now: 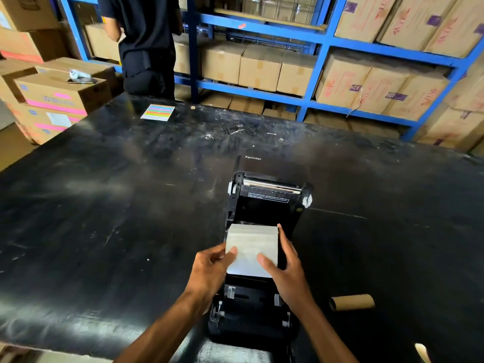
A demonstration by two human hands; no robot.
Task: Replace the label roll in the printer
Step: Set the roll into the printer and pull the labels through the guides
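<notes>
A black label printer (pixel 264 205) stands on the black table with its lid swung open away from me. A white label roll (pixel 251 242) sits in the printer's bay. My left hand (pixel 209 271) holds the roll's left side, thumb on top. My right hand (pixel 285 271) grips the right side, its thumb on the paper and its fingers along the roll's right end. An empty brown cardboard core (pixel 352 302) lies on the table to the right of the printer.
The black table (pixel 104 218) is wide and scuffed. A sheet of coloured stickers (pixel 158 112) lies at its far edge. A person in dark clothes (pixel 146 43) stands beyond it. Blue shelving (pixel 322 48) with cartons lines the back; stacked cartons (pixel 60 93) stand far left.
</notes>
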